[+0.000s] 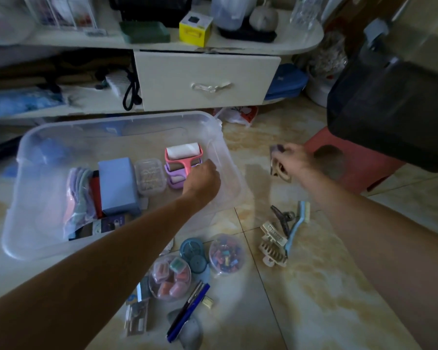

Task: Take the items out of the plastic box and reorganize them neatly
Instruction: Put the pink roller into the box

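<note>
While left hand (203,178) grips pink roller (183,155), right hand (292,159) holds clip (280,170).

A lived-in home room: tiled floor (314,286), a cream shelf unit (162,42) crowded with household clutter, a drawer (205,79) (slightly open), red stool (357,160).

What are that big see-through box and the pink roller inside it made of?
The box looks like thin translucent plastic with a slightly frosted finish: the floor shows through its walls. The pink roller has what seems a smooth, matte moulded plastic frame around a white roll, probably paper or sticky sheet; too blurred to tell.
</note>
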A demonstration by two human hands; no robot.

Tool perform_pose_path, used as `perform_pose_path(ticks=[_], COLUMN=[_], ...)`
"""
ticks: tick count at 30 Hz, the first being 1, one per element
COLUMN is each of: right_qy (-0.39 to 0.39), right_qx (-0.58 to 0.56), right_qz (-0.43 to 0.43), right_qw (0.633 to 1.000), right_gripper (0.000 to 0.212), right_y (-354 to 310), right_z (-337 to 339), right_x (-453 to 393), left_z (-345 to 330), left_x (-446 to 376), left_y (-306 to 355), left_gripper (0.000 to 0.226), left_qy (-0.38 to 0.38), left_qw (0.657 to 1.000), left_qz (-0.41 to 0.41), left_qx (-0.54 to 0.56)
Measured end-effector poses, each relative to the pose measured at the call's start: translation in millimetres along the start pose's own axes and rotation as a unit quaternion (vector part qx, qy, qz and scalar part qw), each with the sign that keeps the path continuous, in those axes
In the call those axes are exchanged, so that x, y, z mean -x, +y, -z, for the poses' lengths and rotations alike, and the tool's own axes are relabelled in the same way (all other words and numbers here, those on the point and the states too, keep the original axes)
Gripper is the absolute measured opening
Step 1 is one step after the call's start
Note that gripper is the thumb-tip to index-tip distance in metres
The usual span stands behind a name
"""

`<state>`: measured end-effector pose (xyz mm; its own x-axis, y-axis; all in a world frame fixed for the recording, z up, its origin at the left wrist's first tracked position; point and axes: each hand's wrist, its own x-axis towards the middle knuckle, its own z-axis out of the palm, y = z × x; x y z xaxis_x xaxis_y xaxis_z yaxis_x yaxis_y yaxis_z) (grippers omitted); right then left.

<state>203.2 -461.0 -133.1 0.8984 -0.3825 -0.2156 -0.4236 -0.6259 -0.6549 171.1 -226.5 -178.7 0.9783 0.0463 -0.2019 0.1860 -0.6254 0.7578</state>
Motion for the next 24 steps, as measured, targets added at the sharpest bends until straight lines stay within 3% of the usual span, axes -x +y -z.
perform_pose_path(ticks=[3,5,8,11,14,17,20,24], right_qy=[0.043,-0.007,-0.139,-0.232,-0.268,-0.266,-0.233,-0.221], right_qx=[-0.061,-0.065,0.004,0.076,0.109,0.166,0.230,0.259], right_qz=[0.092,0.177,0.241,0.216,0.201,0.180,0.157,0.140], right_qw=[0.993,0.982,0.961,0.945,0.936,0.932,0.932,0.930], right_gripper=[0.023,0.030,0.033,0.033,0.041,0.040,0.039,0.042], right_y=[-53.6,-83.1,-106.7,-113.3,-112.9,-111.3,-104.3,-88.8], right_z=[-7.8,-34.1,-82.2,-117.9,-140.0,-151.0,-157.5,-176.6], right_x=[14.8,32.2,50.7,59.9,58.1,44.8,29.2,18.0], left_z=[9.0,26.3,52.9,71.8,82.0,83.3,76.3,60.3], left_x=[-2.3,-2.9,-11.5,-14.8,-17.2,-14.0,-13.9,-23.0], left_y=[0.4,8.5,8.5,-8.9,-30.9,-49.7,-70.2,-81.1], left_gripper=[0.035,0.041,0.060,0.049,0.038,0.039,0.055,0.039], left_qy=[-0.032,-0.064,-0.090,-0.093,-0.110,-0.119,-0.138,-0.204], left_qw=[0.972,0.901,0.841,0.865,0.885,0.894,0.903,0.872], left_qz=[0.059,0.126,0.175,0.221,0.261,0.293,0.340,0.394], left_qx=[0.223,0.411,0.505,0.441,0.369,0.319,0.222,0.208])
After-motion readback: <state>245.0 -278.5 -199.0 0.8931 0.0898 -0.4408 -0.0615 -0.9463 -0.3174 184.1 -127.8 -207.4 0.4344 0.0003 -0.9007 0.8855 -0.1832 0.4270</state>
